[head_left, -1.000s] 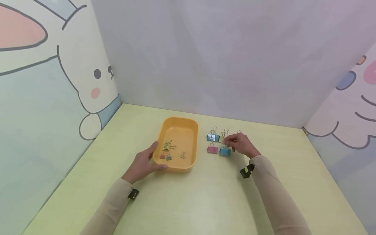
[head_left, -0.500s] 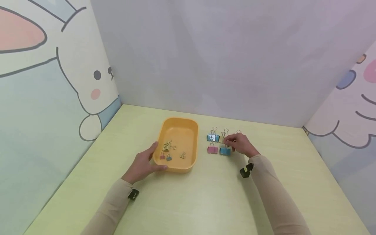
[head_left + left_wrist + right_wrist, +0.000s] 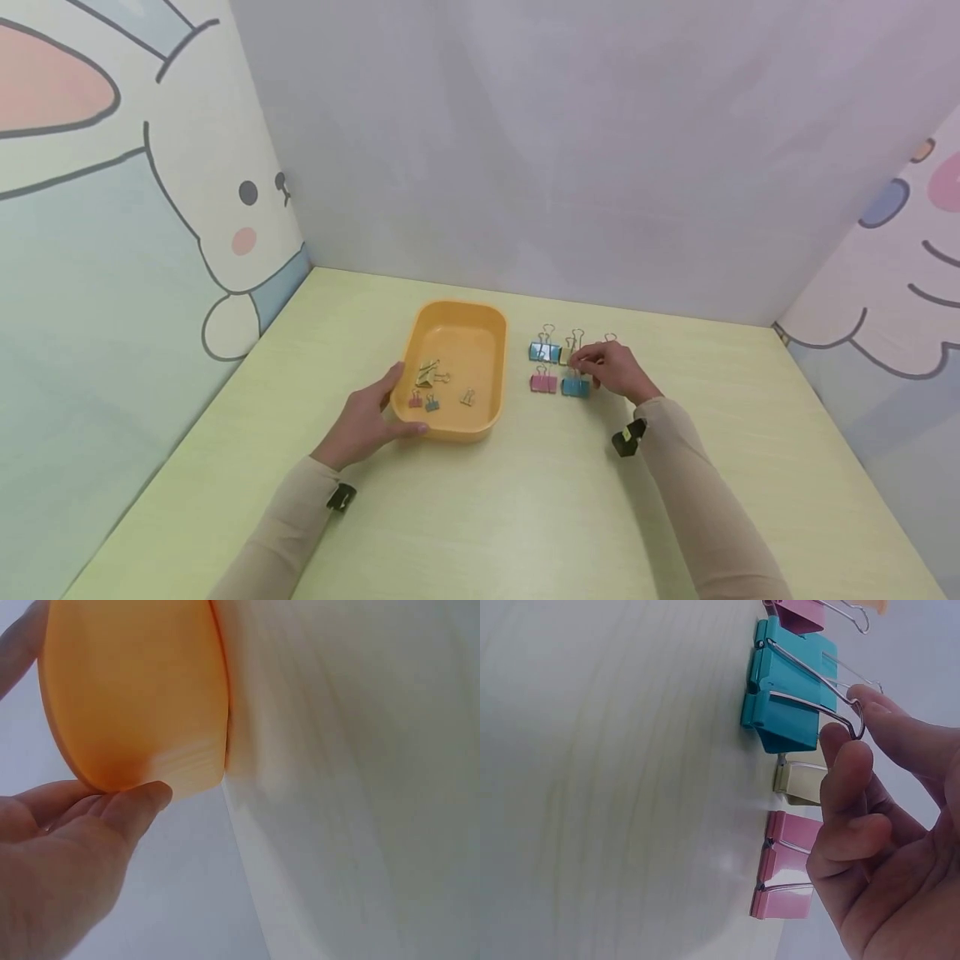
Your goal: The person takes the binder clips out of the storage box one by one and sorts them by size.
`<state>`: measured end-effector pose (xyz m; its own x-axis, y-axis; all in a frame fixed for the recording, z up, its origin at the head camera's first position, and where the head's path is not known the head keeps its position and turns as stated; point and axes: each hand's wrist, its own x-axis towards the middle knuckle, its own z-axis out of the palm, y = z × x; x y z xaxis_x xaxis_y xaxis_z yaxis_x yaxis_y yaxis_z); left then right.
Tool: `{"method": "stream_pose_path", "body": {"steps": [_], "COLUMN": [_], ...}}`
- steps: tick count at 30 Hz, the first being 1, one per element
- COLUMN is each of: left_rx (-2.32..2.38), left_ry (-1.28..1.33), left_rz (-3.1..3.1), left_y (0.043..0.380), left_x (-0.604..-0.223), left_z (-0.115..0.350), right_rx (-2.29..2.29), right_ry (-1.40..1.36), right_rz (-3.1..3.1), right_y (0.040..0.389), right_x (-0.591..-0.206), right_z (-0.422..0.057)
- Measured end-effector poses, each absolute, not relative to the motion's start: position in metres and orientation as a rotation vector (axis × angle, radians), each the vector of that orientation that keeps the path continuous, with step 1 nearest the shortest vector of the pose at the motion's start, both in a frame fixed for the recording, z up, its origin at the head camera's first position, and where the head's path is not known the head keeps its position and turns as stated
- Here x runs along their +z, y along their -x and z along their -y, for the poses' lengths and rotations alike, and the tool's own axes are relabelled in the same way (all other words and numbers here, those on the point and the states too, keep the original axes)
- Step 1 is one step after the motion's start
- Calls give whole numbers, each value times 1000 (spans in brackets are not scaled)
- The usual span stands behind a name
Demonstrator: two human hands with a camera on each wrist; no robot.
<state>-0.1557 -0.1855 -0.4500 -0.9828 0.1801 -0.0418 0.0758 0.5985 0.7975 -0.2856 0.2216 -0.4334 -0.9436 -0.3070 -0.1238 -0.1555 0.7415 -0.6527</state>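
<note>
Softly lit, pale glare on surface point(image 3: 483, 525) in front of orange tray point(image 3: 461, 333), faint shadow rightward, wrist views hazy

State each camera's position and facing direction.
Head: on the head, facing forward and down at the tray and teal clip; left hand, right hand and forearms show.
Left wrist: on that wrist, facing the tray's outside; part of the left hand shows.
Right wrist: on that wrist, facing the teal clip; the right hand shows.
Head and right wrist share the teal clip.
</note>
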Motion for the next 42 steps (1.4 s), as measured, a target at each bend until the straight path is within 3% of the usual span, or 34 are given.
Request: {"method": "stream_pose_path", "body": {"steps": [17,42], "left_rx": [1346,1359], "left_ry": [-184,-223], "left_rz": [-2692,-2711], "left_y": [155,155], "left_x": [-452,-449], "left_z": [184,183], "right_rx": [-1024,-1023], "right_ry": [337,679], "right_rz": [-2837,-2759], "right_y": [284,288], "right_x": [-427,-363], "right_z": [-215,-125]}}
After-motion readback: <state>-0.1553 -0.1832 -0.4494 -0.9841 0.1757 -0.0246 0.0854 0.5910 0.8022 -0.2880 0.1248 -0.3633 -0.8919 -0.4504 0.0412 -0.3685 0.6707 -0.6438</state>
